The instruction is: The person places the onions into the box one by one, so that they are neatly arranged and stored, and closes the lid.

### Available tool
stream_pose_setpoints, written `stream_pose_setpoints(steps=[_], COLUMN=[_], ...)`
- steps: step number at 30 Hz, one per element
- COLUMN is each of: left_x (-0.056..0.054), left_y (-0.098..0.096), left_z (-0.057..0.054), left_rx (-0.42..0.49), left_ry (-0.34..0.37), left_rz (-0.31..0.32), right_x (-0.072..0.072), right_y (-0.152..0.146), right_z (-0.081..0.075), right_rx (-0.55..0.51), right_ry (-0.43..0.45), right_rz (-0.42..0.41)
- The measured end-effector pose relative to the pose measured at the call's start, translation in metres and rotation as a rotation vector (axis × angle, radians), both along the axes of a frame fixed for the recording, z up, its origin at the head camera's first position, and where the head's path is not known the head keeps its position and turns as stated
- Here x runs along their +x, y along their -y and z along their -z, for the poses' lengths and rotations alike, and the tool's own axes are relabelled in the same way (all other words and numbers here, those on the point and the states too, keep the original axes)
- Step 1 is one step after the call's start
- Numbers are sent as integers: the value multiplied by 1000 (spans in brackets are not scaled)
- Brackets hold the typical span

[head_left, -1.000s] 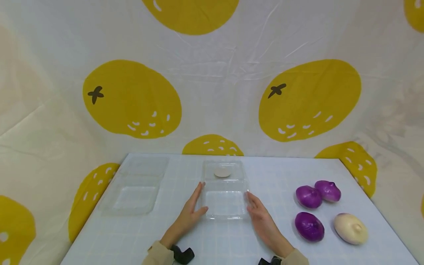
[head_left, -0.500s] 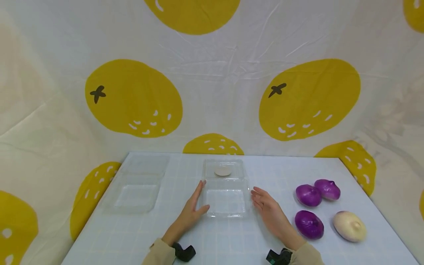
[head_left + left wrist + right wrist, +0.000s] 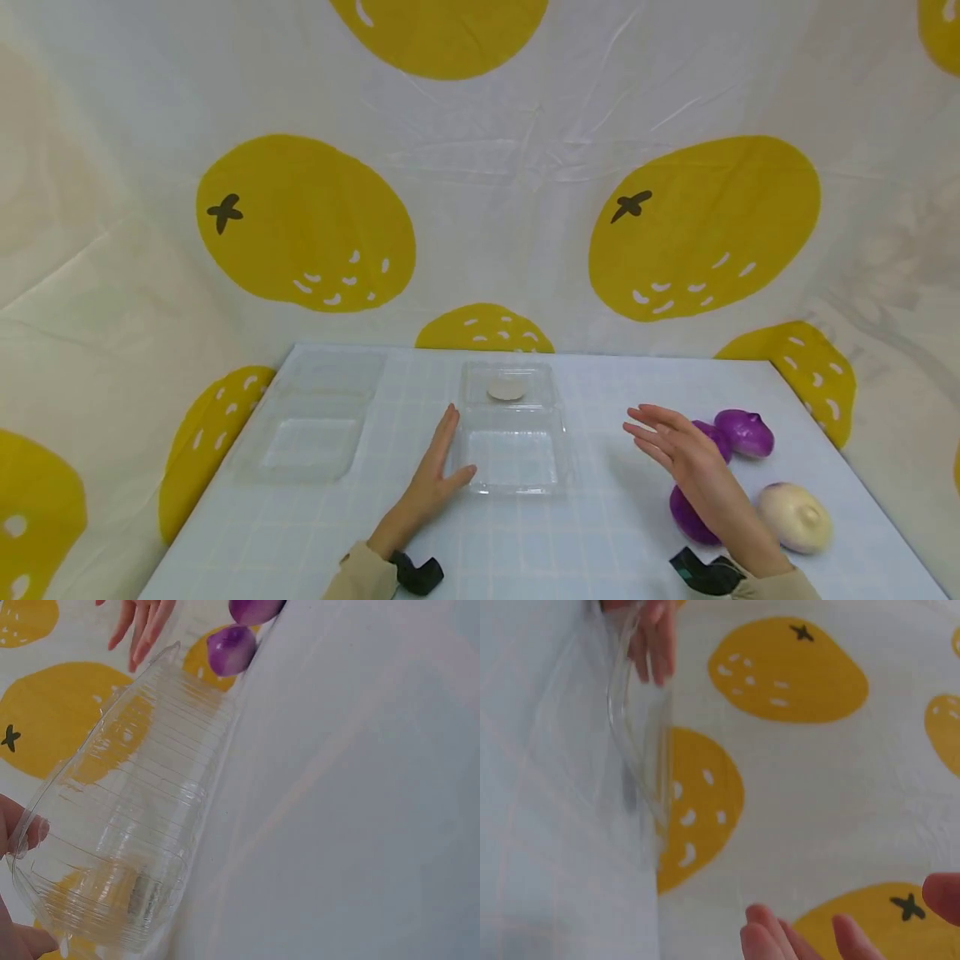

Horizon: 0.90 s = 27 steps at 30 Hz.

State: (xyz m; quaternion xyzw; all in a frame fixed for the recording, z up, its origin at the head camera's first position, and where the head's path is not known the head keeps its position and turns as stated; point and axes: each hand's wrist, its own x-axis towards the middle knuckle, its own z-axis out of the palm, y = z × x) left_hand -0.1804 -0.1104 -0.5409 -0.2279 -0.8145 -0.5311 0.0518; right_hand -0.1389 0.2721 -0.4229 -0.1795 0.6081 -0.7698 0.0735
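A clear plastic clamshell box (image 3: 517, 483) stands with its lid (image 3: 540, 385) folded back in the middle of the table; a pale oval label lies on the lid. My left hand (image 3: 429, 483) rests at the box's left side, fingers straight and thumb apart; in the left wrist view its fingertips (image 3: 34, 829) are right at the rim. Over to the right, my right hand (image 3: 697, 467) is raised with extended fingers, holding nothing. It partly covers two purple onions, one of them the nearer purple onion (image 3: 690, 518). Another purple onion (image 3: 744, 433) and a pale onion (image 3: 795, 518) lie beside them.
A second clear clamshell box (image 3: 307, 446), larger and also folded out, lies at the left of the table. The white checked tabletop (image 3: 480, 550) ends at a fabric backdrop (image 3: 502, 183) printed with yellow fruit.
My right hand has left the box's right side and moved right, up to the purple onions. The left hand stays by the box, which stands in place.
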Motion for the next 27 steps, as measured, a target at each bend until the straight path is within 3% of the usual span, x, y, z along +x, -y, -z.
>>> stream_pose_setpoints(steps=[5,11,15,18,23,27], left_x=[0,0,1,2,3,2], left_y=[0,1,0,0,-1,-2], left_z=[-2,-1,-3,-4,-3,-1], left_rx=[-2,-32,-35,-33,-42,-29], left_ry=[-4,-62,-80,-73,-76,-79], left_rz=[7,-1,15,19,17,17], right_x=[9,23,32,37,42,47], right_y=[-31,-58,-69,-77,-86,-89], right_z=[-9,-7,-1,6,21,32], right_rx=[101,329,605,760,811,827], right_ry=[-71,-132,-45,55,187,182], right_rz=[75,226,332,359,336,300])
